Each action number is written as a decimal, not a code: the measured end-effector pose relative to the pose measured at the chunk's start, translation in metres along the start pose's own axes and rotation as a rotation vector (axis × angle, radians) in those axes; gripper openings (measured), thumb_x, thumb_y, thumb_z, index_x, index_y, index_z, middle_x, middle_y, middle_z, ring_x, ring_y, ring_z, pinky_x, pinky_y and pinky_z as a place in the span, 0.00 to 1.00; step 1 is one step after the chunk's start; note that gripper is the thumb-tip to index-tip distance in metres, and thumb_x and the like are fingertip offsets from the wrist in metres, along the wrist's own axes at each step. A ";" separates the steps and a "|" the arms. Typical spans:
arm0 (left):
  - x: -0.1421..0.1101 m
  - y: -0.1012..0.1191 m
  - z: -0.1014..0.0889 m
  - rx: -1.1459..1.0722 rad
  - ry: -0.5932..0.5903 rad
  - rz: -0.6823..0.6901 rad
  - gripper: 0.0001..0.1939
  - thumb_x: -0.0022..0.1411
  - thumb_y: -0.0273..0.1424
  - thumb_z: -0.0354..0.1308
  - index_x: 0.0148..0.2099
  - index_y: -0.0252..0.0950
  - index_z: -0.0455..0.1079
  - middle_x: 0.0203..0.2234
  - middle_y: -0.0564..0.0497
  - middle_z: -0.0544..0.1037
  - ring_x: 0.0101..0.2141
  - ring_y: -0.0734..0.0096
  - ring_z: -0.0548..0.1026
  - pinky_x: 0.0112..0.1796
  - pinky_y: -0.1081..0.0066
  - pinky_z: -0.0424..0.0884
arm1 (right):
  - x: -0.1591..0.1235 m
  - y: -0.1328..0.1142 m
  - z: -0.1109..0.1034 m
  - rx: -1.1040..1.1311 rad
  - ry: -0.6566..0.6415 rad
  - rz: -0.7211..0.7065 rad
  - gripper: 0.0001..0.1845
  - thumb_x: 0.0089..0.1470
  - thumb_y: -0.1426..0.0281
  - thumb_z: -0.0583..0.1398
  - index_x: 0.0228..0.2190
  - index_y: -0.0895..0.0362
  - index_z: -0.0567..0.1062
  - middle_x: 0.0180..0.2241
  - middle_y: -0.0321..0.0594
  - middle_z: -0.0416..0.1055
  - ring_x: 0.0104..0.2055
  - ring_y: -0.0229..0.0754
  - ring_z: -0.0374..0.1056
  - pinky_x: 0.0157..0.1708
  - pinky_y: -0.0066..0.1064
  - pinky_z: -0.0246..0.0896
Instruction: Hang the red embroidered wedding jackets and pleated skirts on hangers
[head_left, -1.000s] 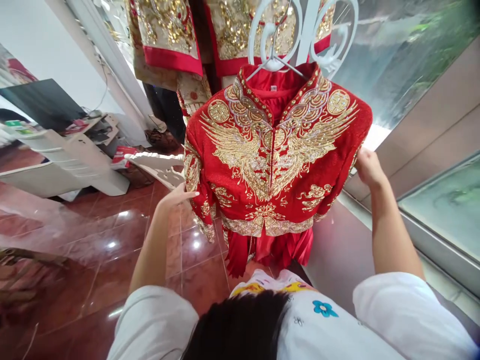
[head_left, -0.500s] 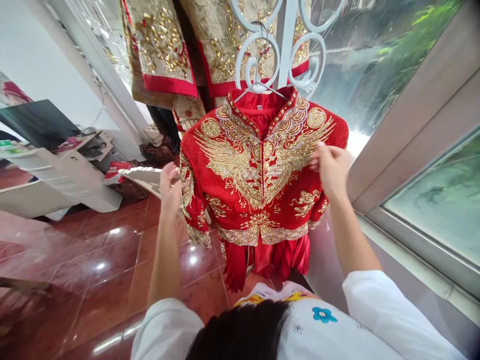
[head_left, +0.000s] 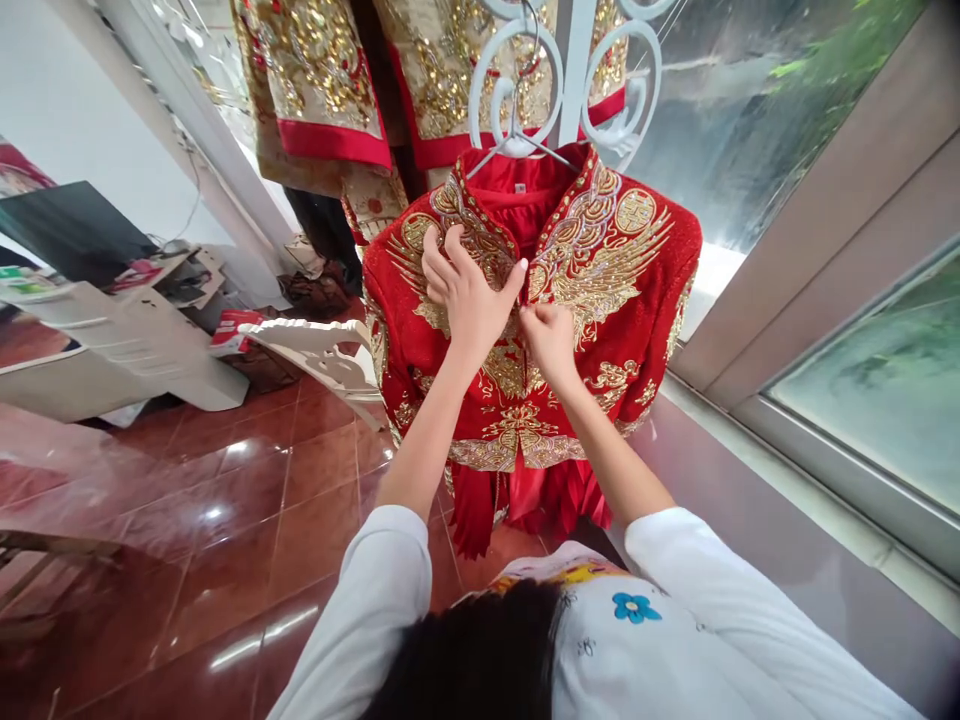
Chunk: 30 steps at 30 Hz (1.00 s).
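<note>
A red jacket (head_left: pixel 637 320) with gold embroidery and a stand collar hangs upright on a wire hanger (head_left: pixel 514 132). My left hand (head_left: pixel 471 295) rests over the chest left of the front opening, fingers spread and thumb reaching to the opening near the collar. Beside it, my right hand (head_left: pixel 549 338) is closed in a pinch at the jacket's front edge, just below the collar. The exact bit between those fingertips is hidden. Red pleated fabric (head_left: pixel 476 515) hangs below the jacket's hem.
The hanger hooks onto a white scrolled metal rack (head_left: pixel 574 75). Behind hang cream and gold garments (head_left: pixel 322 80) with red borders. A window frame (head_left: pixel 817 230) and ledge stand at right. At left are a carved white chair back (head_left: pixel 319 350), a desk (head_left: pixel 135 340) and a dark monitor (head_left: pixel 82 235).
Both hands have moved inward from the jacket's two sides to its front opening. My right hand has closed at the front edge. The view has shifted slightly.
</note>
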<state>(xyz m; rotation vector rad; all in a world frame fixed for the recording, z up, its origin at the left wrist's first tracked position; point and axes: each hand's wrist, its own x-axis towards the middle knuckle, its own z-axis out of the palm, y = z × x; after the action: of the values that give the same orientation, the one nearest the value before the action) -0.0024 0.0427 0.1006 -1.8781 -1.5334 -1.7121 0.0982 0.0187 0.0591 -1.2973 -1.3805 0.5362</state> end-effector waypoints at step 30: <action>0.012 -0.068 -0.128 0.396 0.051 0.013 0.23 0.58 0.20 0.47 0.54 0.33 0.68 0.48 0.45 0.75 0.48 0.57 0.73 0.51 0.55 0.66 | 0.006 0.018 -0.097 -0.783 0.297 -0.254 0.33 0.55 0.73 0.50 0.62 0.52 0.53 0.64 0.47 0.48 0.65 0.55 0.46 0.59 0.55 0.42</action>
<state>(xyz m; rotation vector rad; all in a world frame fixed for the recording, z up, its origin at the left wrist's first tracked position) -0.1370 -0.0099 0.1193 -1.6263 -1.6852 -1.3157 0.1936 -0.0035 0.0736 -1.6853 -1.5213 -0.4108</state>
